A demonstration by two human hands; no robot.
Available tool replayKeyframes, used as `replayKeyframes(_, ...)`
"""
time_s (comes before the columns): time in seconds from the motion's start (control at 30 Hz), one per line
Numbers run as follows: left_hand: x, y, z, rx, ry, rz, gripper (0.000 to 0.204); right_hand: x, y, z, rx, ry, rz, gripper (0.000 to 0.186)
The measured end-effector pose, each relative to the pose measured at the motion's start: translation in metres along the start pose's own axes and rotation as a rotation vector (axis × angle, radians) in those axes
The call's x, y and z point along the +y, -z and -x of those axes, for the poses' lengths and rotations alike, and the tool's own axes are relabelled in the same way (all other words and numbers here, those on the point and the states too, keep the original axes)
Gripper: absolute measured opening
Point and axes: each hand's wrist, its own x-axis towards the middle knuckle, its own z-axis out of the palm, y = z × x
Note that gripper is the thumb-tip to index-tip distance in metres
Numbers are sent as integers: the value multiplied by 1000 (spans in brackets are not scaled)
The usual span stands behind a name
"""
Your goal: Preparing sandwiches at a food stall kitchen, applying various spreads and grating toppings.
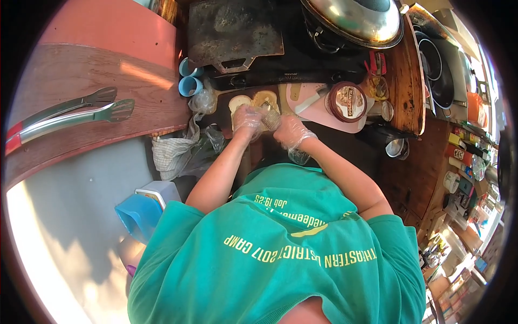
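Two slices of bread lie side by side in front of me, a pale slice [239,101] on the left and a browner slice [264,98] on the right with some spread or filling on it. My left hand [247,120], in a clear plastic glove, is over the near part of the pale slice, its fingers bent toward the right. Close by, my right hand [292,133], gloved too, has its fingers closed at a small brownish textured piece [272,120] between the two hands. What that piece is I cannot make out.
A pink cutting board [307,110] with a knife [311,101] and a round brown tub [349,101] lies to the right. Beyond are a flat griddle [234,32] and a domed lid [356,19]. Blue cups [190,86], tongs [81,112] and a cloth [174,154] are left.
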Motion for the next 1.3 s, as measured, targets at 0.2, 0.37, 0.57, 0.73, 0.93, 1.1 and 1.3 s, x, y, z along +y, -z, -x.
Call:
replayKeyframes(0.2,-12,2,-16,78,-57,-189,35,-6,3,7,76,-85,-121,26)
replayKeyframes(0.37,-39,16,-25,161,-349,-299,21,-36,35,23,94,-37,138,19)
replayKeyframes(0.57,-30,32,12,94,-417,-36,25,-46,29,24,30,-111,367,19)
replayKeyframes(0.73,8,28,67,-357,-430,78,38,-55,39,31,29,-35,372,19)
replayKeyframes(0.93,-11,13,35,-314,-293,-64,47,-45,42,26,11,-68,420,20)
replayKeyframes(1.1,-5,7,44,-375,-367,-145,49,-56,63,36,-2,-33,336,19)
replayKeyframes(1.3,-12,-3,44,-190,-586,-31,50,-50,59,35,-14,-54,422,20)
